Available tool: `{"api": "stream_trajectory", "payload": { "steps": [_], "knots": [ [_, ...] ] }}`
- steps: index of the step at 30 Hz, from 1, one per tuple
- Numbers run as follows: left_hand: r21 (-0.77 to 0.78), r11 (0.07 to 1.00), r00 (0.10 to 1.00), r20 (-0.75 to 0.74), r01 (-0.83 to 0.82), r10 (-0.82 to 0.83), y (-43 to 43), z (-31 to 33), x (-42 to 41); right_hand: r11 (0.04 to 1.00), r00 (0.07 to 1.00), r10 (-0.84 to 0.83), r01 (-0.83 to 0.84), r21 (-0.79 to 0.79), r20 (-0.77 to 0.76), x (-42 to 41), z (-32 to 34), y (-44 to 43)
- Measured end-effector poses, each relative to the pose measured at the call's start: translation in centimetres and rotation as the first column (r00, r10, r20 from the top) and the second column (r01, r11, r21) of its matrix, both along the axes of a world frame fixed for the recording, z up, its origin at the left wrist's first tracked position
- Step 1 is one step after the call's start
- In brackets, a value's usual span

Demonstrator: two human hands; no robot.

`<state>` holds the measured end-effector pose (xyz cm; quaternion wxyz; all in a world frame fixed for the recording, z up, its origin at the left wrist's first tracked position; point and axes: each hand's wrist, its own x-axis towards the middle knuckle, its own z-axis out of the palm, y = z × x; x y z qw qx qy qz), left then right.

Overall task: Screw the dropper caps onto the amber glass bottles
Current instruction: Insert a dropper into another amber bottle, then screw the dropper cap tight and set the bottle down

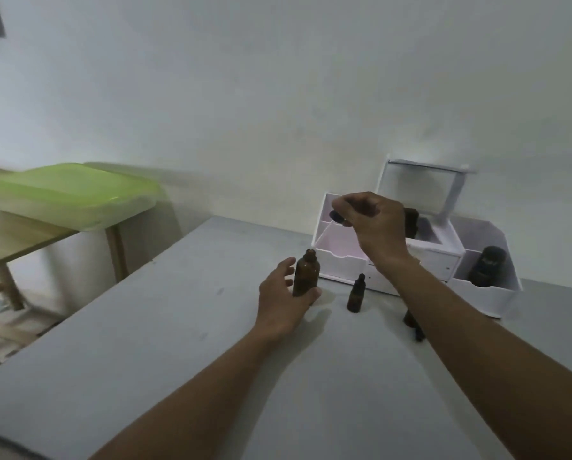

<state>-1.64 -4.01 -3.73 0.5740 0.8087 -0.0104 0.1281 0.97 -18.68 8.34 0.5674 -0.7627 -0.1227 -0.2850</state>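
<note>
An uncapped amber glass bottle (306, 273) stands upright on the grey table (145, 343). My left hand (286, 298) curls around its lower part, thumb at the front. My right hand (374, 224) hovers above and to the right of the bottle and pinches a dark dropper cap (337, 216) between its fingertips. A smaller amber bottle (356, 295) with a black dropper cap on it stands to the right. Another dark bottle (412, 322) shows partly behind my right forearm.
A white organiser box (420, 257) with open compartments and a raised lid stands at the back right, with dark bottles (485, 267) inside. A green plastic container (75, 194) lies on a wooden table (9, 237) to the left. A pale wall is behind.
</note>
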Motion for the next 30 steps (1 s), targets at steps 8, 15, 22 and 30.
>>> {"api": "stream_trajectory", "payload": {
  "steps": [8,15,22,30],
  "knots": [
    [0.01,0.999,0.999,0.016,-0.032,0.032,-0.6,0.3,0.2,0.967,0.999,0.05,-0.05,-0.251,-0.005,1.2,-1.5,1.5],
    [0.008,1.0,0.999,0.035,-0.018,0.018,-0.4,0.4,0.1,0.932,0.992,-0.02,-0.028,-0.362,-0.128,2.0,-5.3,2.3],
    [0.028,0.997,0.998,0.02,-0.067,0.067,0.1,0.6,-0.7,0.939,0.993,-0.042,0.003,-0.345,-0.107,0.3,-4.4,0.6],
    [0.072,0.995,0.997,-0.016,0.072,-0.071,-1.7,0.4,-3.9,0.775,0.933,-0.258,0.044,-0.63,-0.251,-4.5,-4.5,-9.8]
  ]
}}
